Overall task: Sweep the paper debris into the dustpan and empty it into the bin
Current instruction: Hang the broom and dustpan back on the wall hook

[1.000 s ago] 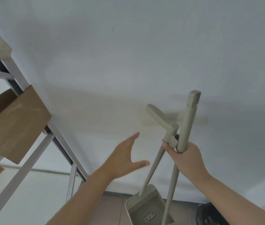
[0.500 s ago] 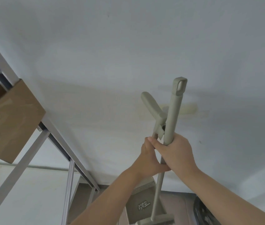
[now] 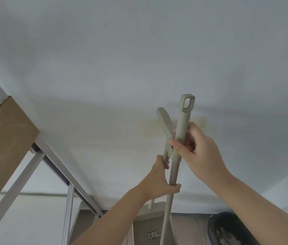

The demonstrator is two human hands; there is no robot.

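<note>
Broom handle [image 3: 180,145] and dustpan handle [image 3: 165,129]: matching grey-beige plastic, clipped side by side, standing upright before a white wall [image 3: 139,50]. The broom handle ends in a hanging loop above the right hand [image 3: 198,152], whose fingers [image 3: 175,145] wrap it. Left hand [image 3: 159,181] fingers clench both shafts lower down. Below them, the dustpan [image 3: 148,225], comb-edged with an unreadable logo, is cut off by the frame; a dark bin [image 3: 228,228] is only partly visible.

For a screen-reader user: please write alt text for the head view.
Two bare hands hold a beige broom and dustpan upright before a pale wall: the right hand high on the broom handle, the left hand lower. A cardboard box sits on a metal shelf at left.
</note>
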